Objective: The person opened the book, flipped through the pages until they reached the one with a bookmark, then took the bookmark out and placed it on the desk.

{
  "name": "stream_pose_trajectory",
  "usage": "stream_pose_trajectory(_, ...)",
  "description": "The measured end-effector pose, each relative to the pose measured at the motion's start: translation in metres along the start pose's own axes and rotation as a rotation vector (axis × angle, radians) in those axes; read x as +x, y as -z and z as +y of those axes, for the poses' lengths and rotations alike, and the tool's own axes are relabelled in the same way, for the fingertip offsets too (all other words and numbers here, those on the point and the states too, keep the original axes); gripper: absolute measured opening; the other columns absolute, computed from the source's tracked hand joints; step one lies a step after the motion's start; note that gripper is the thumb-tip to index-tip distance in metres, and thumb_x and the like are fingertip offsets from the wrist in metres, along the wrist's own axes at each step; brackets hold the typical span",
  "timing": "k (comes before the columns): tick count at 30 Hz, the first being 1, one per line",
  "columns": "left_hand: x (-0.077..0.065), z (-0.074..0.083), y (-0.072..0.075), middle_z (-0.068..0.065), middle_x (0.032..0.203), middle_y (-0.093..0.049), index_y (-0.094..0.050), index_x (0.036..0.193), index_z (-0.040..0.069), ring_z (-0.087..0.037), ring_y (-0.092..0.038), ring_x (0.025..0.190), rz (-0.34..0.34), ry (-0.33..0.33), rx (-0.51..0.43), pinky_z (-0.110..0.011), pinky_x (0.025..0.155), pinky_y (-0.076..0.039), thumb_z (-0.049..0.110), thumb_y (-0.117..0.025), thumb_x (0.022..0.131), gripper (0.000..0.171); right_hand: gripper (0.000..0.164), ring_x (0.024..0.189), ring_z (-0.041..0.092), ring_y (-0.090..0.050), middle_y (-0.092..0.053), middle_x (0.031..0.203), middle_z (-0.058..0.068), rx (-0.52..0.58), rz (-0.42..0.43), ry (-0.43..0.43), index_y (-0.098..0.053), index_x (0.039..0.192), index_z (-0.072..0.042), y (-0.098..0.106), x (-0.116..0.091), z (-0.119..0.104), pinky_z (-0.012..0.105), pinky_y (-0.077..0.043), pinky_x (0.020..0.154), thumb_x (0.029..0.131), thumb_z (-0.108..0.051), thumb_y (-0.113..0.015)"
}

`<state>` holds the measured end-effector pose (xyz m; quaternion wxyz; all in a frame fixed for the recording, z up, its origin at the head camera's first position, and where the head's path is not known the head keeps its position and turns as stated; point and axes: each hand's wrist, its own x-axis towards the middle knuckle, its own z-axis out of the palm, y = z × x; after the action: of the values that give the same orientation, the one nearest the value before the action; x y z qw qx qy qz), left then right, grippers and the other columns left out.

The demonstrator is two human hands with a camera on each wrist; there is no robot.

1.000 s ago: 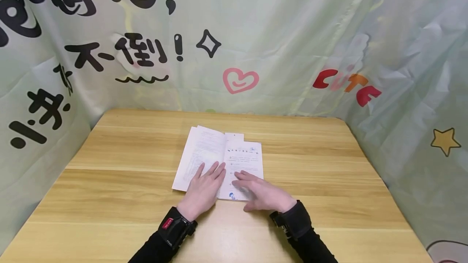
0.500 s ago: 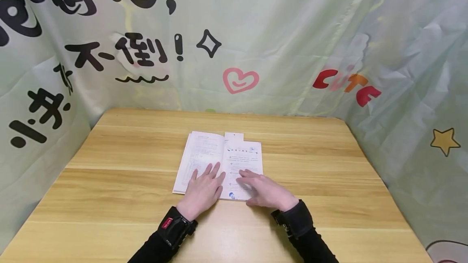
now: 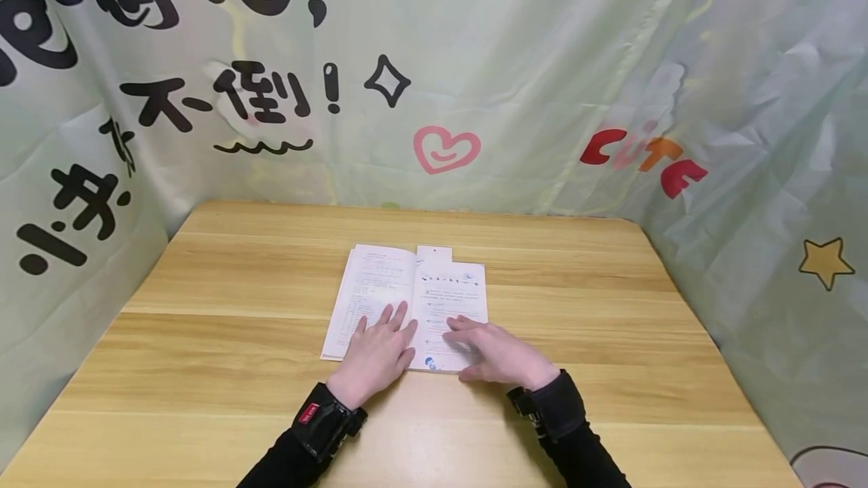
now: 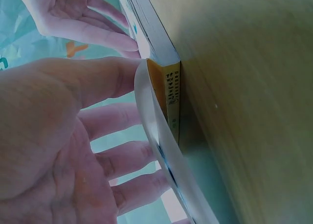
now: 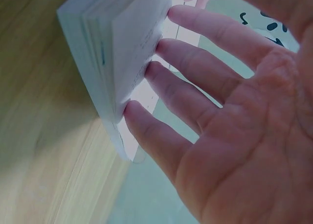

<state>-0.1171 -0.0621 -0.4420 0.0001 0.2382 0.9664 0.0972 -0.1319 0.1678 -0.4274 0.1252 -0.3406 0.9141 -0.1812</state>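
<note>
An open book [image 3: 444, 300] was laid flat on the wooden desk [image 3: 237, 277], just below the centre of the head view, with print carried on both of its pages. The left hand [image 3: 373, 356] was rested over the lower part of the book, near the middle fold, with its fingers [image 3: 386, 315] held straight and spread wide. By the right hand [image 3: 502, 354], set at the lower right of the book, the right page was touched; in the right wrist view its fingers [image 5: 205, 70] were seen extended and parted, their tips met by the paper.

At the left wrist view's upper middle, a yellow spine [image 4: 172, 92] was shown (dark characters were printed down it), with a curved page beside the left hand.

A pale card [image 3: 434, 254] was left showing above the top edge of the book. Both wrists were banded by black straps [image 3: 552, 405], and black sleeves [image 3: 590, 462] were cut off by the bottom of the head view. Behind the desk, a pale green cloth [image 3: 529, 81] was hung, marked with black characters at upper left, a pink heart [image 3: 444, 157] at upper centre and a yellow star [image 3: 826, 262] at far right.
</note>
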Motion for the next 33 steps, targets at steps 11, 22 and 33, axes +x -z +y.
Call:
stream_pose_trajectory(11,0.0,0.0,0.0,-0.019,0.146,-0.042,-0.058,0.133,0.007,-0.038,-0.039,0.131,-0.003,-0.002,-0.008,-0.068,0.098,-0.035,0.03,-0.06,0.092,0.046,0.061,0.133,0.033,-0.038,-0.047,0.143,0.016,0.006,-0.006,0.001,-0.061,0.128,-0.003,0.002,-0.001,-0.001,0.056,-0.036,0.105,0.073,-0.021,-0.08)
stream_pose_trajectory(22,-0.001,0.001,0.002,-0.02,0.147,-0.041,-0.058,0.133,0.007,-0.039,-0.038,0.131,-0.004,-0.004,-0.024,-0.069,0.098,-0.034,0.029,-0.06,0.092,0.047,0.045,0.128,0.033,-0.043,-0.051,0.138,0.02,0.003,-0.013,0.058,-0.067,0.118,-0.003,0.007,-0.003,0.001,0.052,-0.037,0.106,0.077,-0.021,-0.076)
stream_pose_trajectory(33,-0.002,0.001,0.001,-0.02,0.148,-0.039,-0.057,0.134,0.007,-0.038,-0.036,0.132,-0.008,0.0,-0.033,-0.07,0.099,-0.032,0.029,-0.059,0.093,0.047,0.024,0.12,0.033,-0.053,-0.058,0.13,0.021,0.007,0.014,0.103,-0.073,0.104,-0.005,0.012,-0.003,0.002,0.052,-0.043,0.1,0.083,-0.017,-0.07)
